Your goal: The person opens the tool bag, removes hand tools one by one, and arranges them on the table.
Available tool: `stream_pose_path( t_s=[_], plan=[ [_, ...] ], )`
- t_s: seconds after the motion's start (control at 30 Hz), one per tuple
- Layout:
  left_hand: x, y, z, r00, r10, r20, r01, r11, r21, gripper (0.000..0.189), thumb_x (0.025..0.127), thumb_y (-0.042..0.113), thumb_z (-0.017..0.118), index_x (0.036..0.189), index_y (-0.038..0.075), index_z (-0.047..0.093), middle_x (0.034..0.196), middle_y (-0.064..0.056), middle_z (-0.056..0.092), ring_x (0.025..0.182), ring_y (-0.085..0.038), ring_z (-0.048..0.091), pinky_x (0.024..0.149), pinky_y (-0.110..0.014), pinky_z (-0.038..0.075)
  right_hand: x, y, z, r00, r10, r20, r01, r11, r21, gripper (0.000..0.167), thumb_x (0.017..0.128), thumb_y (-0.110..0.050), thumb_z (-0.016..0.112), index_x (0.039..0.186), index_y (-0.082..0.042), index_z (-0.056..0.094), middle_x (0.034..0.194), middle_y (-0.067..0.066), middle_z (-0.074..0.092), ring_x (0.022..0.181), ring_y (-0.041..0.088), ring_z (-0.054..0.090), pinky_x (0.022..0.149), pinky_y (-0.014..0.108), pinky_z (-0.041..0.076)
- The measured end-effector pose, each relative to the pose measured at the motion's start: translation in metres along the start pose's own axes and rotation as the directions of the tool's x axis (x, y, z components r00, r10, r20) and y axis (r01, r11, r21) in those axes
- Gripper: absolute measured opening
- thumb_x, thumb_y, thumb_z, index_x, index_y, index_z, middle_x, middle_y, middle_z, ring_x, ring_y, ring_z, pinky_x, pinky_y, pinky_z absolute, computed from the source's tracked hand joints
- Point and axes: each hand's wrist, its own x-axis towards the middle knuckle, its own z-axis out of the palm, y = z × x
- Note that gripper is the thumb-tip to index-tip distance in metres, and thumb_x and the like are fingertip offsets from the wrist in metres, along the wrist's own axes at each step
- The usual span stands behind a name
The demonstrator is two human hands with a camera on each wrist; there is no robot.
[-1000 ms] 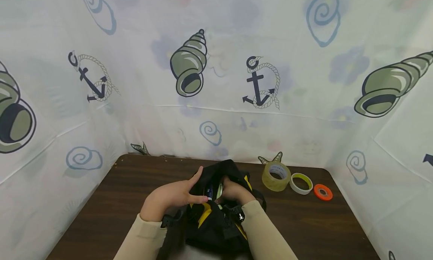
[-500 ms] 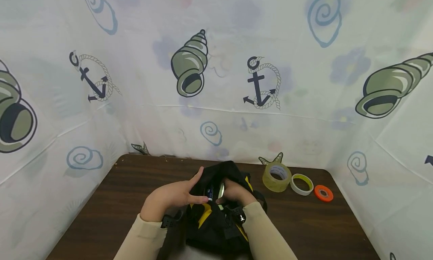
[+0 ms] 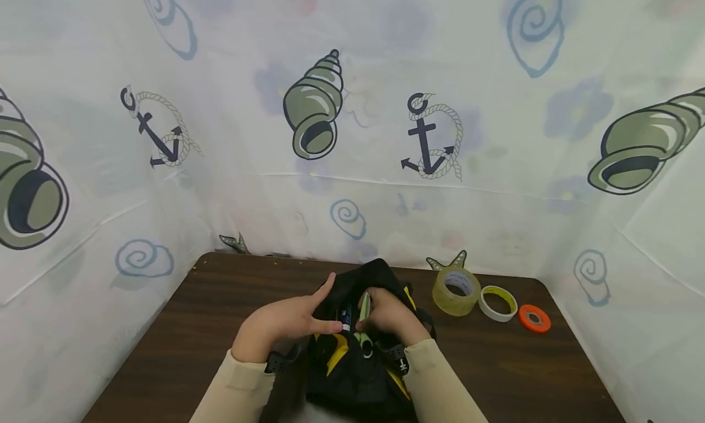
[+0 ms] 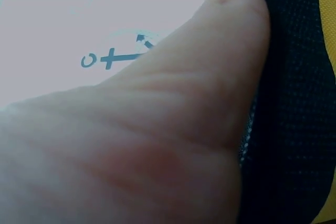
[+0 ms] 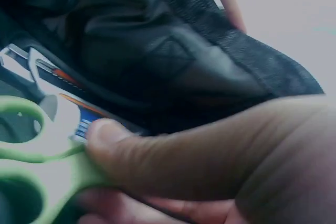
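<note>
A black bag (image 3: 358, 383) with yellow trim stands at the table's front middle, its mouth spread. My right hand (image 3: 393, 316) reaches into that mouth and pinches a pair of green-handled scissors (image 5: 79, 174) between thumb and fingers. Both finger loops show in the right wrist view; the far end is hidden. At the bag's left rim, my left hand (image 3: 283, 319) has its thumb and a finger extended and spread against the opening; its other fingers are hidden. Between the hands, a blue-and-white item (image 3: 346, 319) shows inside the bag.
Right of the bag on the brown table (image 3: 231, 294) stand a clear tape roll (image 3: 456, 291), a white-and-yellow tape roll (image 3: 498, 303) and an orange tape roll (image 3: 534, 319). More items, some with orange parts (image 5: 68, 78), lie inside the bag. A printed white sheet (image 3: 374, 135) hangs around the table.
My right hand has risen slightly in the bag's mouth, and more of the green scissors now shows. The left hand keeps its place at the rim. The head view has shifted slightly.
</note>
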Motion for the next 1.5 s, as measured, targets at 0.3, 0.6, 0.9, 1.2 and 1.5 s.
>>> stream_pose_path(
  t_s=[0.3,0.6,0.9,1.2,1.5],
  plan=[
    [0.0,0.0,0.004,1.0,-0.003,-0.003,0.003,1.0,-0.022,0.117,0.093,0.076,0.071,0.174,0.045,-0.007,0.153,-0.009,0.067,0.125,-0.027,0.073,0.111,-0.059,0.053,-0.03,-0.028,-0.028,0.991,-0.13,-0.011,0.13,0.991,-0.015,0.008,0.1,-0.013,0.08,0.106,-0.01,0.077,0.089,0.002,0.075,0.074,0.019,0.066,0.07,0.035,0.057],
    [0.002,0.0,0.002,1.0,0.007,-0.019,-0.007,1.0,0.015,0.118,0.091,0.079,0.069,0.175,0.043,-0.006,0.167,-0.011,0.054,0.133,-0.029,0.069,0.114,-0.058,0.052,-0.058,-0.061,-0.052,0.991,-0.126,-0.051,0.128,0.991,0.045,0.016,0.101,-0.018,0.081,0.11,-0.008,0.073,0.093,0.006,0.079,0.078,0.019,0.075,0.069,0.036,0.067],
    [0.0,0.0,0.001,1.0,0.01,-0.023,-0.01,1.0,0.008,0.116,0.094,0.075,0.07,0.175,0.043,-0.007,0.171,-0.011,0.048,0.142,-0.033,0.064,0.118,-0.06,0.049,-0.081,-0.075,-0.06,0.975,-0.166,-0.146,0.175,0.984,0.047,0.015,0.102,-0.023,0.08,0.104,-0.01,0.072,0.092,0.004,0.079,0.082,0.023,0.074,0.073,0.036,0.066],
    [-0.001,0.001,0.003,1.0,0.009,-0.023,-0.008,1.0,0.014,0.117,0.094,0.074,0.071,0.175,0.042,-0.007,0.168,-0.011,0.052,0.136,-0.032,0.068,0.116,-0.059,0.051,-0.1,-0.057,-0.061,0.884,-0.224,-0.41,0.289,0.952,0.102,0.022,0.112,-0.037,0.064,0.129,-0.024,0.065,0.113,0.011,0.078,0.082,0.021,0.073,0.058,0.042,0.063],
    [-0.002,0.001,0.002,0.999,-0.005,-0.031,0.006,1.0,0.023,0.115,0.095,0.071,0.072,0.174,0.046,-0.008,0.159,-0.009,0.062,0.13,-0.029,0.071,0.113,-0.058,0.052,-0.116,-0.026,-0.069,0.86,-0.181,-0.478,0.307,0.93,0.201,0.039,0.114,-0.021,0.06,0.15,-0.007,0.05,0.111,0.021,0.077,0.071,0.017,0.067,0.061,0.03,0.061]
  ],
)
